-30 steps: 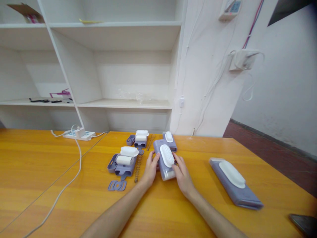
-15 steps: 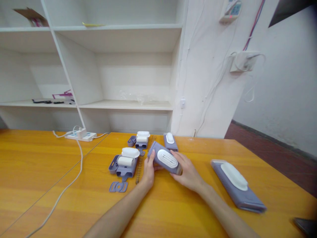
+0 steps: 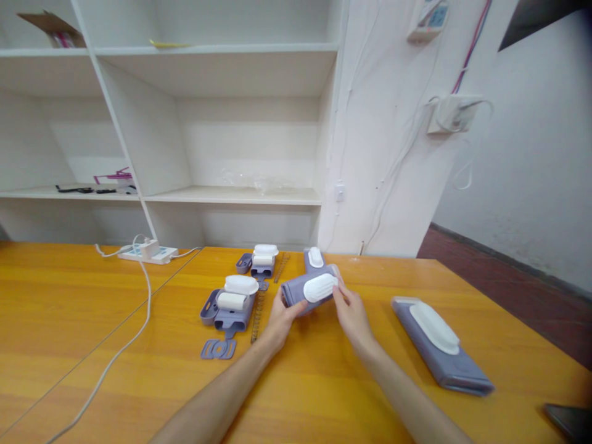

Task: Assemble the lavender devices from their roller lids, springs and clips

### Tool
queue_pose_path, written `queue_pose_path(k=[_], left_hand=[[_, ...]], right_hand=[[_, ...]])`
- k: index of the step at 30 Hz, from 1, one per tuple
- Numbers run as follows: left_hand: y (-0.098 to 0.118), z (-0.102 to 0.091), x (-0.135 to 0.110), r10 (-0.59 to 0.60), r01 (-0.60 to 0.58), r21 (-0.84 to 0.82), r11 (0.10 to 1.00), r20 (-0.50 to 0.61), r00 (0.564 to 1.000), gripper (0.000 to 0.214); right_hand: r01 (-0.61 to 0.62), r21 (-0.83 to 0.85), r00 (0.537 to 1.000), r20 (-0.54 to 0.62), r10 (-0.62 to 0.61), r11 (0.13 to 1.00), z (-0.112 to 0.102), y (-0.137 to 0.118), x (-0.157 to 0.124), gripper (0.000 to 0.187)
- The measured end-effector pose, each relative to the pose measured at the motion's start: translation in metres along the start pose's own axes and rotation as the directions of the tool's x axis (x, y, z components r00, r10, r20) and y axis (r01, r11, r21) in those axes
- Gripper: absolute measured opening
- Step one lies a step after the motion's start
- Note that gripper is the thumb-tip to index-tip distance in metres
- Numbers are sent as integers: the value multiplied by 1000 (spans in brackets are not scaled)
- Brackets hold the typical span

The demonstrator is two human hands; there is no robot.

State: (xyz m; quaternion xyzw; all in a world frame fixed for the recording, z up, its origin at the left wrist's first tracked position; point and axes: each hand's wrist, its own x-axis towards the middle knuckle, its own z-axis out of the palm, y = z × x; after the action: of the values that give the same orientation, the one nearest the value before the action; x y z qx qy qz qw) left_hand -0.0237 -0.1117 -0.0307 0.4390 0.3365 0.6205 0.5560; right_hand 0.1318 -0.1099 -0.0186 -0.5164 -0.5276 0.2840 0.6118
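Purple-grey and oblong, a case (image 3: 293, 293) with a white ribbed oval on its upper face sits tilted just below the centre of the frame. The left hand (image 3: 280, 322) is curled round its left end, thumb along the near edge, the other fingers mostly hidden. The right hand (image 3: 352, 313), nearly closed, has thumb and fingertips on its right end. Beyond it stands a smaller-looking purple-grey case with a white oval (image 3: 316, 258). Left of the hands, a coiled metal spring (image 3: 257, 317) lies beside a purple-grey housing with a white cylinder (image 3: 232, 301) on the orange-brown wooden table (image 3: 296, 401). A purple-grey block with a white oval top (image 3: 462, 369) lies at lower right.
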Motion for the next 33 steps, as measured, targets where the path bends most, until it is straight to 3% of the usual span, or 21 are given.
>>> queue_pose_path(k=[5, 10, 14, 17, 18, 21, 23, 29, 33], left_hand=[[-1, 9, -11, 116, -156, 261, 953, 162, 980, 48], [1, 15, -22, 125, -243, 473, 847, 267, 956, 55], [2, 15, -27, 121, -354, 618, 702, 387, 914, 64], [2, 15, -29, 102, -498, 716, 489, 520, 848, 32], [2, 16, -30, 87, -550, 732, 401, 567, 819, 21], [1, 17, -32, 20, -676, 721, 152, 682, 731, 31], [1, 19, -33, -41, -717, 696, 50, 718, 694, 33], [2, 20, -33, -155, -674, 736, -66, 660, 736, 40], [3, 20, -34, -179, -669, 737, -96, 648, 740, 45]], right_hand=[[-205, 170, 978, 87, 192, 964, 12, -23, -14, 71], [-201, 226, 972, 166, 165, 953, 15, -35, -18, 78], [-40, 32, 999, 31, 39, 999, 5, -39, 0, 92], [65, -210, 997, -29, -72, 975, -10, -43, 29, 97], [67, -300, 995, -50, -86, 951, -17, -44, 41, 98], [-5, -553, 996, -78, -46, 833, -44, -39, 83, 97], [-56, -690, 996, -91, -10, 722, -64, -28, 110, 96], [-142, -901, 981, -72, 180, 410, -122, 30, 159, 86], [-141, -926, 968, -55, 246, 349, -143, 56, 166, 86]])
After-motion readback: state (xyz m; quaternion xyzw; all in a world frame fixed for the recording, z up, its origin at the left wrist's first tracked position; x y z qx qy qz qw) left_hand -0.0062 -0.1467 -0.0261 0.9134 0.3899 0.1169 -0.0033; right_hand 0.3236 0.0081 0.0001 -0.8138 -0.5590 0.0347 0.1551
